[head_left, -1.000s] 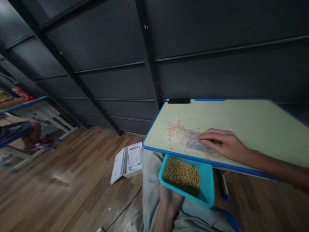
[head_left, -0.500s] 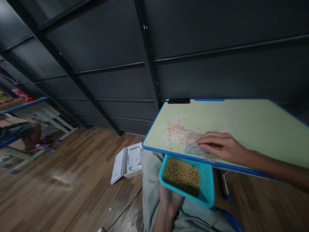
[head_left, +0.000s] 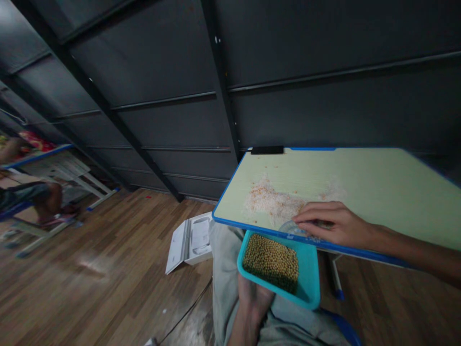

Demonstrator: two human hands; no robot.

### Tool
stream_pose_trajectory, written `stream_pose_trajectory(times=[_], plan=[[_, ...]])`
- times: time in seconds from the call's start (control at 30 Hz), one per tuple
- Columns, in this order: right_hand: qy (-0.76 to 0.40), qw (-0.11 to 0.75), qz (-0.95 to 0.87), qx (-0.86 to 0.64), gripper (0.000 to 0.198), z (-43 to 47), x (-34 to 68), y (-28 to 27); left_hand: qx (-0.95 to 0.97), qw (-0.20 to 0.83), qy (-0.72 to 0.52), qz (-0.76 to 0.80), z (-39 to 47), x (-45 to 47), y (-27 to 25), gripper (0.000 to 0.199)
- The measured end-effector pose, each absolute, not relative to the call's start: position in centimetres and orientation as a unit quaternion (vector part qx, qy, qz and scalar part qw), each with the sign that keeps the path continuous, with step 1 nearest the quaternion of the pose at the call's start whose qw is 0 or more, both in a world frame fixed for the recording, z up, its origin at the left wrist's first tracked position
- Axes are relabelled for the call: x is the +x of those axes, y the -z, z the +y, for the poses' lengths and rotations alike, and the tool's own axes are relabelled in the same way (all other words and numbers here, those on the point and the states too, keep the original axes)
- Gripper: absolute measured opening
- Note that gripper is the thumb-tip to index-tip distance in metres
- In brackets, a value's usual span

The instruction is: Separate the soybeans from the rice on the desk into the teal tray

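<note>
My left hand (head_left: 254, 293) holds up a turquoise plastic tray (head_left: 309, 278) from below, above my lap and just under the table's front edge. Soybeans (head_left: 272, 262) fill the tray's left part; the fingers under it are mostly hidden. At the table's front edge, my right hand (head_left: 333, 222) is closed on a clear, curved plastic piece (head_left: 288, 227) that looks like a protractor. Part of that piece overhangs the edge, above the tray. White rice grains (head_left: 268, 199) mixed with some yellowish beans lie spread on the tabletop, left of and behind my right hand.
The pale green table (head_left: 382, 192) has a blue rim and stands against a dark panelled wall (head_left: 173, 115). A flat black object (head_left: 267, 150) lies at its back edge. On the wooden floor are an open white box (head_left: 190, 240) and a cable. Another person's leg (head_left: 50, 202) shows at far left.
My right hand has shifted slightly, and the clear plastic piece now reaches further over the table's front edge. Beans seen beside it at the edge no longer show. The tray stays in place.
</note>
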State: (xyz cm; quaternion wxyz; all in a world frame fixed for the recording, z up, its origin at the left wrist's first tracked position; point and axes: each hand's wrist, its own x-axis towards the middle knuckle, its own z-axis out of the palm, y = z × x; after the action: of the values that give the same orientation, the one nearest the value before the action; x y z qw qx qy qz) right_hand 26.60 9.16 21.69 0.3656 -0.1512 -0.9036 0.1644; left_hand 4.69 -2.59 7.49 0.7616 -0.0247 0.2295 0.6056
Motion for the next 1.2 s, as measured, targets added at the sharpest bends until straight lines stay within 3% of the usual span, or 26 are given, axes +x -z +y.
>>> stream_pose_trajectory(times=[0.5,1.2], plan=[[-0.099,0.413,-0.855,-0.297,0.018,10.7,27.2,-21.2,-0.051,0.752,-0.610,0.245,-3.1,4.4,-7.0,0.032],[-0.151,0.377,-0.877,-0.256,0.019,9.9,26.8,-21.1,-0.028,0.763,-0.609,0.217,-2.9,4.4,-7.0,0.031]])
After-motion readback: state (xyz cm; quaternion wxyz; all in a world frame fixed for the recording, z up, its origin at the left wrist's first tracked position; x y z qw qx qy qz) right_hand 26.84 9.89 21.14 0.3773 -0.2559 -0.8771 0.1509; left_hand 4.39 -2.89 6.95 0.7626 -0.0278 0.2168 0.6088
